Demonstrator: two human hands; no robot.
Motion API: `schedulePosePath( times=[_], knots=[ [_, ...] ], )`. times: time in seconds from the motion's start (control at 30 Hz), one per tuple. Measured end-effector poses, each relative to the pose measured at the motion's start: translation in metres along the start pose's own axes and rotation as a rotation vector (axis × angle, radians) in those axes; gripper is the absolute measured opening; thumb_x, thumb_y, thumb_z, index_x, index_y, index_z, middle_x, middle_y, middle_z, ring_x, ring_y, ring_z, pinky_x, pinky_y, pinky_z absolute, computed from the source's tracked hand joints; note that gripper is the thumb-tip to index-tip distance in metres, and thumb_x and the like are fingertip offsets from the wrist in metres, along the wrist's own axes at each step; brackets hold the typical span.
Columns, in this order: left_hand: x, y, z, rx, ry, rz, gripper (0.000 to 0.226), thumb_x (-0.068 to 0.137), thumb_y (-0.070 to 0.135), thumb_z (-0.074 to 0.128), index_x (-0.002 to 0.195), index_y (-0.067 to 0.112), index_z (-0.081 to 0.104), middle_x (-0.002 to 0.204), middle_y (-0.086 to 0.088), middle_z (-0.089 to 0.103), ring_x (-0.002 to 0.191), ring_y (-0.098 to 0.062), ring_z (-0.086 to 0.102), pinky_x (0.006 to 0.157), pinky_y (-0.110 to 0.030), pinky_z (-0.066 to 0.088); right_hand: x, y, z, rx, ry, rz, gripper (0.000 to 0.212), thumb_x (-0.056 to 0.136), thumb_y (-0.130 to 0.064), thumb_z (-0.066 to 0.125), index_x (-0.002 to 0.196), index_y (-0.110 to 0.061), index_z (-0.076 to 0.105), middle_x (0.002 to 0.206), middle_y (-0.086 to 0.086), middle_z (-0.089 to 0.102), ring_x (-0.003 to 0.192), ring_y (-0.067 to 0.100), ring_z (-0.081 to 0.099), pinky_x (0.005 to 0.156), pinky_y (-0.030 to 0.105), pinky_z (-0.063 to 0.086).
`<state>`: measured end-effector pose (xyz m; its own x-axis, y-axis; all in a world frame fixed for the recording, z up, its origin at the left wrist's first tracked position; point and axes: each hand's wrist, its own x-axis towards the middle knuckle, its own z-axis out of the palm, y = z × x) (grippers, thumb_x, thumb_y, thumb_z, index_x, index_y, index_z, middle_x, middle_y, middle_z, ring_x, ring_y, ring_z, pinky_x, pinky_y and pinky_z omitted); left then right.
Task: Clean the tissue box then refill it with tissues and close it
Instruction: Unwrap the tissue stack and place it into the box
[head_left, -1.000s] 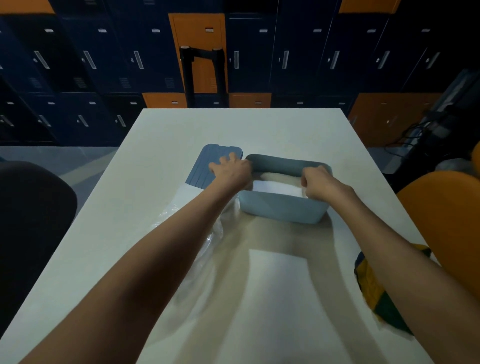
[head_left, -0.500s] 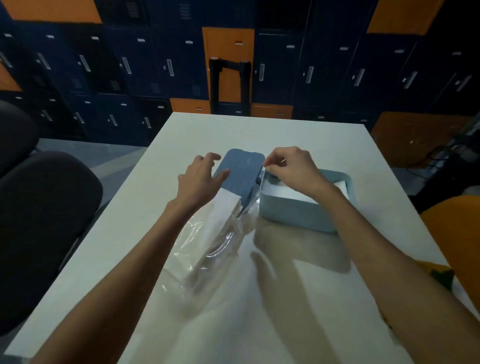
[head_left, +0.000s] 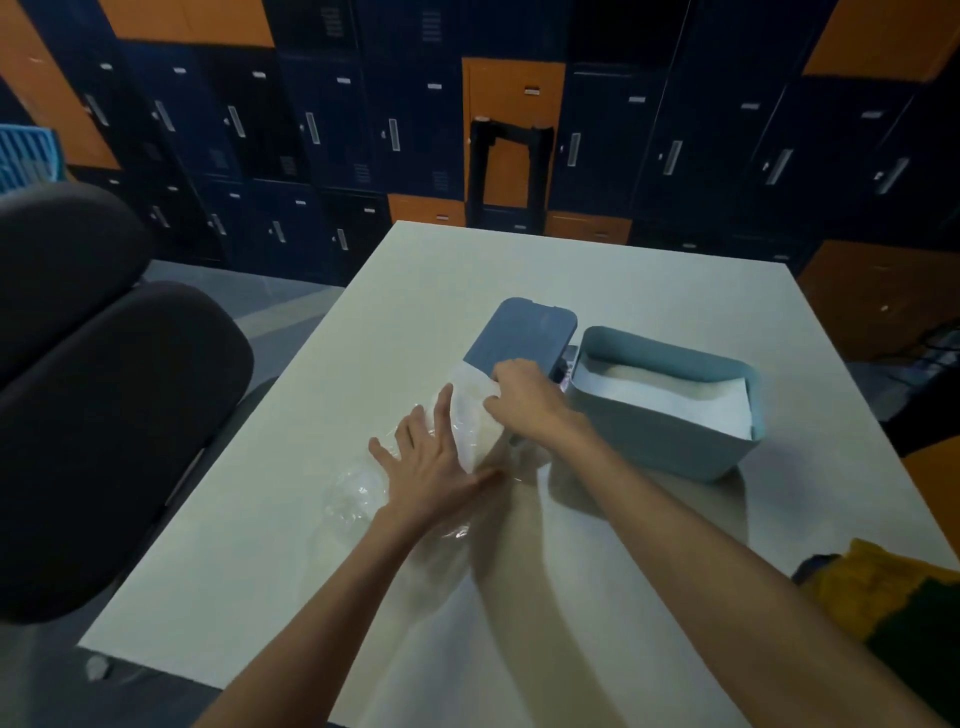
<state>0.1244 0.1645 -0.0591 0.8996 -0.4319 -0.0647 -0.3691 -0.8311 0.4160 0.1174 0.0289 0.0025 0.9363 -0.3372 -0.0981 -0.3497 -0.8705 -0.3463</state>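
The tissue box (head_left: 660, 441), a pale blue-grey tub with rounded corners, stands open on the table (head_left: 519, 265) right of the frame's centre, and a stack of white tissues (head_left: 675, 402) lies inside it, reaching close to the rim. Just beside its left end the darker blue lid (head_left: 524, 332) lies flat on the tabletop, its near end covered by a tissue pack (head_left: 470, 421): a clear, crumpled plastic wrapper with white sheets showing inside, running from the lid down and left toward the frame's centre. The right hand (head_left: 527, 400) reaches across from the lower right, its fingers curled and gripping the upper end of that pack where it overlaps the lid. The left hand (head_left: 431, 462) lies flat on the wrapper's lower part, fingers straight and spread wide, palm pressing the plastic against the table. Both forearms are bare and cast soft shadows on the pale surface. At the lower right edge a yellow and green cloth (head_left: 872, 592) rests on the table's corner. A black padded chair (head_left: 104, 415) fills the left side of the frame. Behind the table, across the top, stands a wall of dark blue and orange lockers (head_left: 337, 130), with a black frame (head_left: 511, 129) upright before one orange door and a light blue basket (head_left: 26, 156) at the far upper left.
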Motion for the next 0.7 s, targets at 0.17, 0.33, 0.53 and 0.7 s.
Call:
schedulePosePath(
  times=[0.17,0.33,0.53,0.7],
  knots=[
    [0.004,-0.003,0.008,0.003,0.057,0.019,0.113,0.065,0.085,0.042,0.149,0.032,-0.013,0.151,-0.01,0.019,0.14,-0.03,0.017,0.108,-0.064,0.005,-0.003,-0.001,0.004,-0.046,0.108,-0.048,0.017,0.085,-0.009,0.053,0.101,-0.007,0.06,0.103,0.01,0.059,0.096,0.03,0.056,0.081,0.038,0.044],
    [0.004,0.0,0.008,-0.06,0.102,0.03,0.108,0.072,0.077,0.054,0.148,0.035,-0.01,0.148,-0.009,0.025,0.139,-0.028,0.02,0.108,-0.063,0.007,-0.003,0.0,0.003,-0.043,0.212,-0.031,0.016,0.086,-0.017,0.053,0.094,-0.013,0.065,0.098,0.004,0.066,0.098,0.027,0.055,0.088,0.04,0.034],
    [0.004,0.005,0.003,-0.137,0.131,0.029,0.111,0.072,0.07,0.061,0.15,0.034,-0.01,0.149,-0.007,0.024,0.14,-0.028,0.02,0.11,-0.061,0.007,-0.003,-0.002,-0.015,-0.057,0.279,-0.062,0.015,0.084,-0.02,0.054,0.088,-0.02,0.069,0.093,-0.003,0.069,0.099,0.022,0.054,0.089,0.04,0.031],
    [0.005,0.008,0.0,-0.151,0.124,0.014,0.118,0.068,0.07,0.065,0.15,0.034,-0.013,0.15,-0.008,0.021,0.14,-0.029,0.019,0.11,-0.062,0.009,-0.002,0.0,-0.033,0.014,0.399,-0.063,0.02,0.087,-0.023,0.054,0.096,-0.019,0.071,0.1,0.003,0.062,0.094,0.025,0.056,0.088,0.039,0.039]
  ],
)
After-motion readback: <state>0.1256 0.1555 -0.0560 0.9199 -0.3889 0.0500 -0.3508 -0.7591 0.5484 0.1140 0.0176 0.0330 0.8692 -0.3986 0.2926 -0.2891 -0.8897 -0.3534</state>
